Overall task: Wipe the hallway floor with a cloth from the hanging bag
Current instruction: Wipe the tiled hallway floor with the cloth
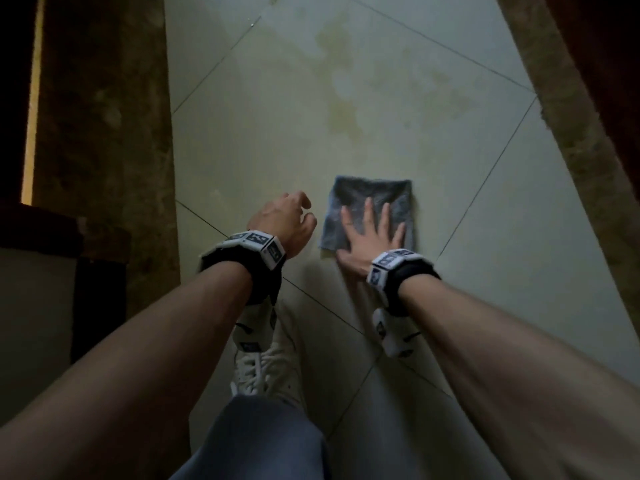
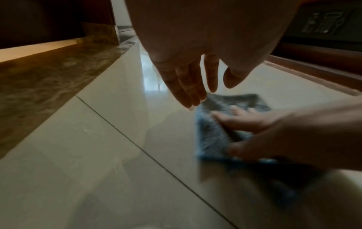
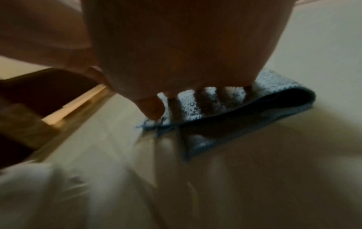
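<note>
A folded grey-blue cloth (image 1: 372, 199) (image 2: 215, 131) (image 3: 231, 105) lies flat on the pale tiled hallway floor (image 1: 277, 133). My right hand (image 1: 372, 233) (image 2: 254, 124) (image 3: 176, 69) presses on it with spread, straight fingers. To the cloth's left, my left hand (image 1: 287, 220) (image 2: 195, 80) hovers just above the floor, fingers loosely bent and holding nothing. A yellowish stain (image 1: 341, 109) marks the tiles beyond the cloth. The hanging bag is not in view.
Brown marbled border strips (image 1: 104, 133) run along both sides of the hallway, with dark wood (image 1: 609, 46) at the right. My white shoes (image 1: 266, 368) and grey trouser leg (image 1: 263, 441) are below my arms. A dark low ledge (image 1: 41, 230) stands at left.
</note>
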Action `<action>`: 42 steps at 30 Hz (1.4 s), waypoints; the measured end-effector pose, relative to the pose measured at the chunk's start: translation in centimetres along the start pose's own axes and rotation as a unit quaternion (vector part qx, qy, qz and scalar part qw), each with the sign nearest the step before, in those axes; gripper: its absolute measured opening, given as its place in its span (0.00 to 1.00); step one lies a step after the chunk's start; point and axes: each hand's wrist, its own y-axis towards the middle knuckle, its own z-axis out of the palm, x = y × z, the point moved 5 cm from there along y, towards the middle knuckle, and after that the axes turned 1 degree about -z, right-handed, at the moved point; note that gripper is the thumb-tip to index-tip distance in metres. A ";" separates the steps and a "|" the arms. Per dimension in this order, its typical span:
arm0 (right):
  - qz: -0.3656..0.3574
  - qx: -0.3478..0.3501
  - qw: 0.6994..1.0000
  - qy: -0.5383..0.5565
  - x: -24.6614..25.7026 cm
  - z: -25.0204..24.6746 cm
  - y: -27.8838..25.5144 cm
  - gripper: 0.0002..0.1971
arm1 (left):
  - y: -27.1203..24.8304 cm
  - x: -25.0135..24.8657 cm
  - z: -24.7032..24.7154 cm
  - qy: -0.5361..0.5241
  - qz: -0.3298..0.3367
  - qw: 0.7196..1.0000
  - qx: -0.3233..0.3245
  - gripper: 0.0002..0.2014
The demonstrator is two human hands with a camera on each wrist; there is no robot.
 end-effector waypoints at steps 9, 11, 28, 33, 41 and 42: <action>-0.183 0.050 0.977 -0.097 10.0 0.8 -1.6 0.35 | -0.7 -0.2 -0.1 0.005 -0.004 1.000 -0.004 0.14; -0.189 0.043 0.976 -0.104 7.6 1.3 -0.1 0.39 | -0.6 -1.3 0.1 0.000 0.014 1.000 -0.003 0.14; -0.017 0.005 1.000 -0.009 -2.0 -2.4 2.7 0.46 | 0.6 -1.7 -1.1 -0.031 0.026 0.998 -0.039 0.13; -0.182 0.036 0.975 -0.122 7.8 1.9 1.6 0.37 | 0.7 -0.2 -1.7 -0.022 0.010 0.999 -0.043 0.13; -0.154 0.026 0.984 -0.083 3.5 0.1 3.6 0.45 | 0.8 -0.7 -2.5 -0.039 0.014 0.997 -0.069 0.11; -0.123 0.019 0.990 -0.067 1.8 -0.6 3.9 0.47 | 0.8 -0.9 -2.6 -0.044 0.015 0.996 -0.076 0.11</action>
